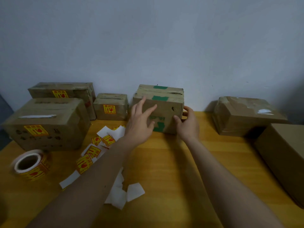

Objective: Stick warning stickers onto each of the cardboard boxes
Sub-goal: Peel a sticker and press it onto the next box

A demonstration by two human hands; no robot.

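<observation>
A cardboard box with green tape and green print [166, 104] stands at the back middle of the wooden table. My left hand [140, 120] lies against its front face with fingers spread and straight. My right hand [187, 121] grips the box's right front corner, thumb on the front and fingers round the side. Three boxes on the left carry yellow-red warning stickers: a large one [47, 124], one behind it [65, 91] and a small one [111, 106]. A roll of stickers [30, 164] lies at the front left. Loose stickers [97, 148] lie beside my left forearm.
A taped box [245, 116] without a visible sticker sits at the right, and a plain box [283, 155] reaches the right edge. White backing papers [125, 191] are scattered on the table [172, 170]. A grey wall rises right behind the boxes.
</observation>
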